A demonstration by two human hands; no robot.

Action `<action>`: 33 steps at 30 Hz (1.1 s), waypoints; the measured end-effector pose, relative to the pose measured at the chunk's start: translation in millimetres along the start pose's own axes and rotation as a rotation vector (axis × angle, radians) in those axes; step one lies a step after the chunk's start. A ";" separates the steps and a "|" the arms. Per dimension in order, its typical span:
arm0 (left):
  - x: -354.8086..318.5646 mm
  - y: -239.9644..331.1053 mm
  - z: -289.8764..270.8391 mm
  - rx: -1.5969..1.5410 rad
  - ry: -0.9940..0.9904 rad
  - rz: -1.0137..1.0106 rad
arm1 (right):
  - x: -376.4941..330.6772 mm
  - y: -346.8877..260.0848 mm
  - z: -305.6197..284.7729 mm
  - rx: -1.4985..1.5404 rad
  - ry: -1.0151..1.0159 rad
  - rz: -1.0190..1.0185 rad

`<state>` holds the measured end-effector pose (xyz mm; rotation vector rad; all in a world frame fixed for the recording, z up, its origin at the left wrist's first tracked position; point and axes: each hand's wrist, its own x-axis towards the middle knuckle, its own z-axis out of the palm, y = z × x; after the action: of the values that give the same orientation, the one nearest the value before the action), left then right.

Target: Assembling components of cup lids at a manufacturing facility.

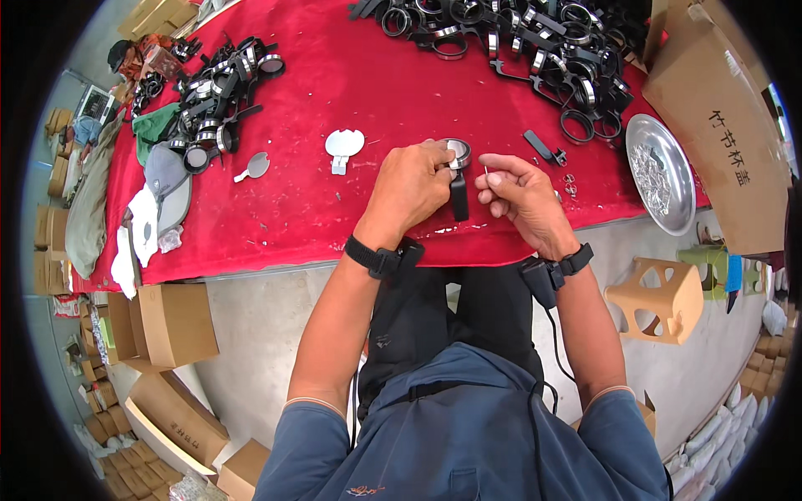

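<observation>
Left hand (411, 185) grips ring-and-strap part (457, 171) (right hand (520, 196) pinches pin (486, 170)).

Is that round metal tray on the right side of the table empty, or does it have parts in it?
Not empty. The round metal tray holds a heap of small shiny metal pieces near its middle; its rim area is bare.

A round silver ring with a black strap (458, 171) hanging down is held beside a thin metal pin (485, 171), upright, above the red tabletop (317, 200).
</observation>
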<state>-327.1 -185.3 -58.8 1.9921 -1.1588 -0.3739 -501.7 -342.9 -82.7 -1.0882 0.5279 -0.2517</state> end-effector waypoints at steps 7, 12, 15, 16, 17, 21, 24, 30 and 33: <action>1.9 -2.0 1.5 0.026 -0.013 -0.003 | 3.5 4.6 4.0 -0.179 0.080 -0.030; 2.8 -2.4 1.1 0.029 -0.013 0.003 | 11.8 13.9 10.7 -0.550 0.169 -0.257; 1.6 -4.8 1.9 0.029 -0.007 0.006 | 13.9 15.7 11.2 -0.521 0.165 -0.240; 1.3 -5.8 2.4 0.032 0.006 0.021 | 14.5 15.9 11.5 -0.498 0.161 -0.219; 1.2 -6.4 2.5 0.032 0.007 0.020 | 14.9 15.4 11.8 -0.498 0.161 -0.219; 1.1 -5.0 1.4 0.021 0.005 0.022 | 17.1 15.0 12.6 -0.529 0.164 -0.224; 1.2 -4.8 1.3 0.020 0.002 0.020 | 18.2 16.7 13.1 -0.525 0.166 -0.249; 1.1 -5.9 1.7 0.016 0.001 0.015 | 21.6 20.9 11.3 -0.551 0.165 -0.312; 1.3 -6.8 2.5 0.021 0.005 0.023 | 24.7 23.0 10.8 -0.658 0.168 -0.388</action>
<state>-323.7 -185.6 -65.3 1.9955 -1.1856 -0.3462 -476.4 -335.1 -106.3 -1.8254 0.5610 -0.5350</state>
